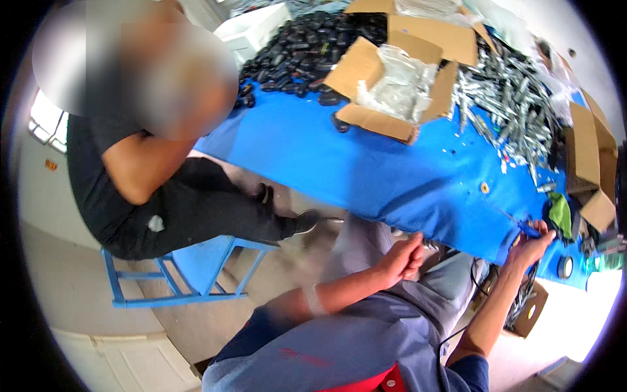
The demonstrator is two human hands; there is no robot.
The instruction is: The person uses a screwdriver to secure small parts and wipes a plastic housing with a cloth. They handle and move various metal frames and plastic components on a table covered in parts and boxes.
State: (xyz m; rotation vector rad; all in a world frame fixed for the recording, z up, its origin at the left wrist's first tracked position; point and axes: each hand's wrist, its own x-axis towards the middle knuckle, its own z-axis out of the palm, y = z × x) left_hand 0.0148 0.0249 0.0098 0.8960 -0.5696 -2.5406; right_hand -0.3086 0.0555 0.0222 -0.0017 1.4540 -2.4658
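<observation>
**Head view: hands at the near edge of a blue counter**

Head camera looking down on a blue-covered counter (366, 163) running from upper centre to the right of the frame. Right hand (534, 243) at the counter's near edge, lower right, fingers (542, 227) pinched narrowly on a small blue piece (526, 228) that sits right at the edge of the cloth; too small to tell what it is. Left hand (401, 260) just below centre, off the counter and over the lap, fingers curled loosely; cannot tell whether anything sits inside them. Well apart from the right hand.

Near the right hand: a green cloth (560, 213) just above it, a roll of black tape (565, 266) just to the right. Farther up the counter, a heap of silvery metal parts (509, 98) at upper right, an open cardboard box (392, 85) with clear plastic bags at upper centre, a pile of black parts (294, 46) to its left. Another person (163, 196) in dark clothes seated on a blue stool (183, 274), left of frame.
</observation>
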